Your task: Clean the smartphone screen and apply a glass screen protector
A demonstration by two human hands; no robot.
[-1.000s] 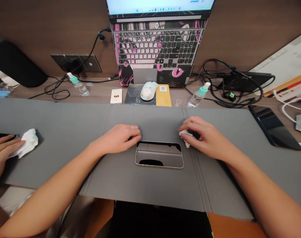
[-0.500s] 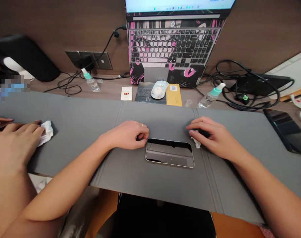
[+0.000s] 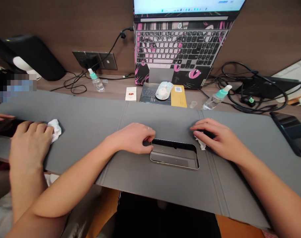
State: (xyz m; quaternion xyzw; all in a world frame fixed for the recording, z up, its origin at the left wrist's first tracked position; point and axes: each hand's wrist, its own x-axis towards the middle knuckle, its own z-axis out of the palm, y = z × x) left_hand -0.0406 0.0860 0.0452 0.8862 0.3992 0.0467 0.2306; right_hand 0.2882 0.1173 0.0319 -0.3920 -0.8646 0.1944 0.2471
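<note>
A smartphone (image 3: 174,154) lies face up on the grey desk mat (image 3: 91,119), its dark screen mirroring the room. My left hand (image 3: 134,138) rests at the phone's left end, fingers curled against its edge. My right hand (image 3: 215,136) lies palm down just past the phone's right end, fingers pressed together over a small white wipe (image 3: 200,144) that peeks out beneath them.
A pink-patterned laptop (image 3: 176,49) stands behind, with a mouse (image 3: 163,90) on a dark pad, two small spray bottles (image 3: 96,80) (image 3: 216,97), cables (image 3: 252,89) and a tablet (image 3: 293,134) at right. At left, another person's hand (image 3: 31,140) presses a white cloth (image 3: 55,129).
The view has shifted left, so everything sits further right in frame. My hands stay at the phone's ends. The other person's hand has moved onto the white cloth.
</note>
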